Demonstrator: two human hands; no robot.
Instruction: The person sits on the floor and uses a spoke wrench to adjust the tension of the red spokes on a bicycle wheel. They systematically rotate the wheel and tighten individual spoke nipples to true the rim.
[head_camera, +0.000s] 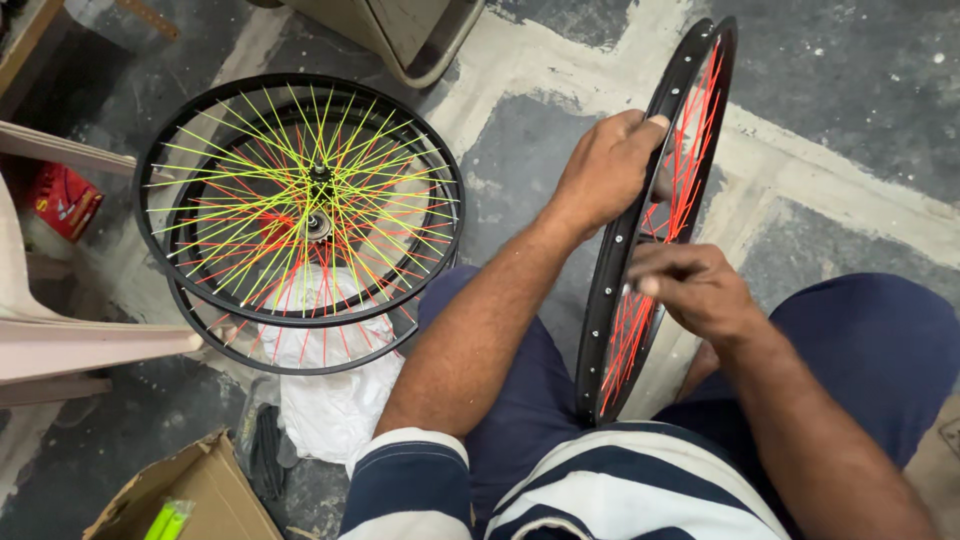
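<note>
Person seated, dark blue shorts, striped shirt. A black wheel rim (640, 230) laced with red spokes (690, 150) stands upright on edge between the knees, its lower end at the lap, its upper end tilted away toward the floor.

Left hand (605, 170): fingers curled over the outer edge of the rim near its upper part, thumb on the near side. Firm grip on the rim.

Right hand (690, 285): fingers drawn together against the rim about halfway down, fingertips pinched at the rim's inner side where the spokes meet it. Whether they pinch a small part cannot be told; too blurred.

To the person's left, on the floor: two finished wheels stacked flat. Top wheel (300, 195) has yellow-green spokes; the lower wheel (300, 340) shows red spokes. White cloth (335, 400) beneath them. Cardboard box (190, 495) at the near-left corner. Floor (820, 90) is patchy grey concrete.
</note>
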